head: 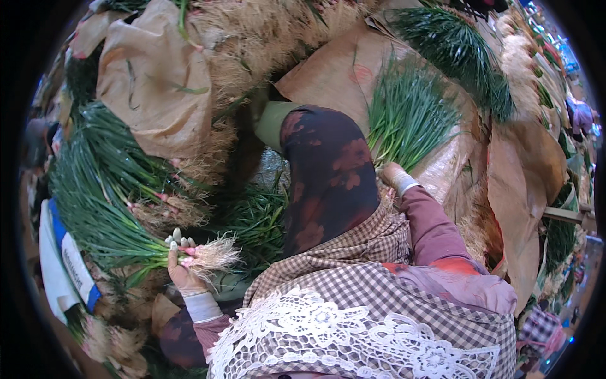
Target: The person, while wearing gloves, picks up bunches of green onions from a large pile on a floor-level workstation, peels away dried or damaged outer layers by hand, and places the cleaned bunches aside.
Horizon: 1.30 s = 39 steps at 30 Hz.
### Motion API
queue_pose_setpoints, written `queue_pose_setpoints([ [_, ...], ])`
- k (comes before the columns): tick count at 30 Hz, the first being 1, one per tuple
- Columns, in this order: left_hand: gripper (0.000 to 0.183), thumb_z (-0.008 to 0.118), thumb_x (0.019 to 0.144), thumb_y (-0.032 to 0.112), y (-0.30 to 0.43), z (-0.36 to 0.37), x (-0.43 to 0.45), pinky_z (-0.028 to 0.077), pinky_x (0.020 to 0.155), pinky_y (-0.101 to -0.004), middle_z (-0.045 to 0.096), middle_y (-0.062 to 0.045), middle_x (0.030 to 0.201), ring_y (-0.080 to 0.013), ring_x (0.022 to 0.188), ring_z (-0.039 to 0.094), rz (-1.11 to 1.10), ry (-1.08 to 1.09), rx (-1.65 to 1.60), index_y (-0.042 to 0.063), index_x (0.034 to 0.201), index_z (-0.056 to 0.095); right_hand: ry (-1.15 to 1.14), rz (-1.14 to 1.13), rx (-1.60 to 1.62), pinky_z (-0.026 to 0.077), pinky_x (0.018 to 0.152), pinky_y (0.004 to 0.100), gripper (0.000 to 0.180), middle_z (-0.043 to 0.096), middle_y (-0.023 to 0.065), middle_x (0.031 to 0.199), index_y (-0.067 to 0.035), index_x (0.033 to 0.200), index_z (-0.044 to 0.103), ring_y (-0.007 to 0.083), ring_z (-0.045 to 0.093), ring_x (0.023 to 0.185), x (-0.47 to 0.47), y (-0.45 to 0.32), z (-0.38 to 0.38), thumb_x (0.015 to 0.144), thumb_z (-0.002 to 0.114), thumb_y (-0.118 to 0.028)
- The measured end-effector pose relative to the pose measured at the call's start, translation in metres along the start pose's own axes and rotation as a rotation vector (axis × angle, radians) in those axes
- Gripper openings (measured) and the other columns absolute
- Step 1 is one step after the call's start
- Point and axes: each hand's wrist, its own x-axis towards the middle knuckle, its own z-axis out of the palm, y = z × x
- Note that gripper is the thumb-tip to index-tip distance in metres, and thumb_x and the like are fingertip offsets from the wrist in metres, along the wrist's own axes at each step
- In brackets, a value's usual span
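My left hand [183, 275], in a pale glove with a white cuff, grips a small bunch of spring onions [137, 241] near the pink bulbs. Their pale roots [215, 256] stick out to the right of my fingers, and the long green leaves run off to the upper left. On the other side, my right hand [394, 174] is closed around the lower end of a larger spring onion bunch [409, 113]. Its leaves fan upward over a brown sheet [331, 71]; its bulbs are mostly hidden behind my hand and knee.
Rooted spring onions [165, 208] lie beyond my left hand, under a brown sack [156, 85]. Loose green leaves [255, 218] fill the gap beside my raised knee [331, 166]. Another leafy bundle [450, 47] lies at the upper right. A white and blue printed bag [71, 265] stands far left.
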Motion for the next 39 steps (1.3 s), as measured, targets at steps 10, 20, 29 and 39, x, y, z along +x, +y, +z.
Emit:
queue_pose_setpoints([
  [10, 0.016, 0.051, 0.080, 0.015, 0.039, 0.068, -0.047, 0.045, 0.073, -0.0379, 0.054, -0.006, 0.074, -0.0197, 0.071, 0.054, 0.187, -0.193, -0.249, 0.004, 0.091, 0.050, 0.139, -1.030, 0.605, 0.034, 0.058, 0.0174, 0.024, 0.052, -0.0012, 0.075, -0.006, 0.100, 0.054, 0.0035, 0.040, 0.057, -0.170, -0.257, -0.121, 0.084, 0.044, -0.020],
  [20, 0.015, 0.048, 0.080, 0.009, 0.076, 0.026, -0.159, 0.050, 0.054, -0.0302, 0.055, -0.010, 0.069, -0.0214, 0.053, 0.056, 0.658, -0.314, -0.322, 0.002, 0.093, 0.046, -1.490, -0.930, 0.062, 0.044, 0.073, 0.0237, 0.039, 0.053, 0.0057, 0.094, 0.002, 0.108, 0.042, 0.0102, 0.051, 0.082, -0.347, -0.334, 0.134, 0.074, 0.060, -0.005],
  [29, 0.015, 0.049, 0.082, 0.013, 0.127, -0.009, -0.154, 0.042, 0.049, -0.0308, 0.047, -0.005, 0.062, -0.0176, 0.051, 0.049, 0.667, -0.450, -0.238, 0.003, 0.091, 0.045, -0.344, -1.079, -1.208, 0.044, 0.067, 0.0296, 0.027, 0.060, 0.0123, 0.080, -0.004, 0.092, 0.056, 0.0230, 0.057, 0.074, -0.223, -0.366, 0.155, 0.072, 0.056, -0.022],
  [39, 0.015, 0.042, 0.083, 0.013, 0.059, -0.017, -0.023, 0.045, 0.047, -0.0279, 0.052, -0.008, 0.067, -0.0177, 0.053, 0.052, 0.001, -0.082, -0.137, 0.001, 0.089, 0.050, 0.233, -1.075, -0.555, 0.045, 0.067, 0.0319, 0.024, 0.060, 0.0104, 0.073, -0.004, 0.079, 0.058, 0.0199, 0.057, 0.069, -0.171, -0.430, 0.145, 0.072, 0.061, -0.027],
])
